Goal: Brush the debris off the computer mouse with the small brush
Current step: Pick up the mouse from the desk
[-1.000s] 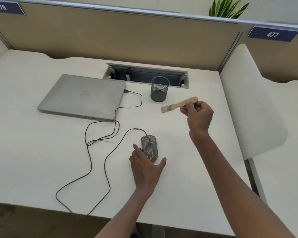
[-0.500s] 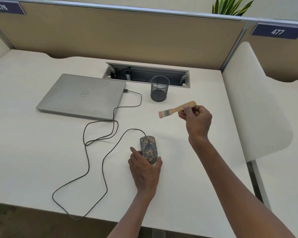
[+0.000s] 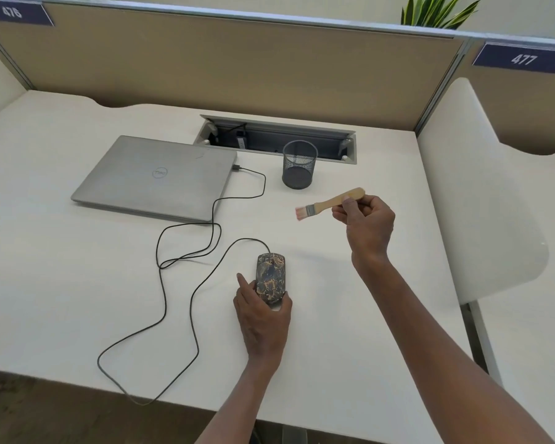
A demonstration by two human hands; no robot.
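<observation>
The mouse (image 3: 270,277) is laid on the white desk (image 3: 61,283), near its front edge, and is gripped at its near end by the left hand (image 3: 263,318): the thumb is pressed against its right side and the fingers against its left, with one finger stretched forward along the desk. Its top is mottled with brown and dark patches, which may be the debris, though this cannot be told for sure. The brush (image 3: 329,203) is pinched by its wooden handle in the right hand (image 3: 367,224) and is held in the air, well apart from the mouse (beyond it and to the right), with the pink bristles turned to the left. The mouse's cable (image 3: 173,251) is looped across the desk to a closed laptop (image 3: 154,177). A mesh cup (image 3: 299,165) is stood beside the laptop.
</observation>
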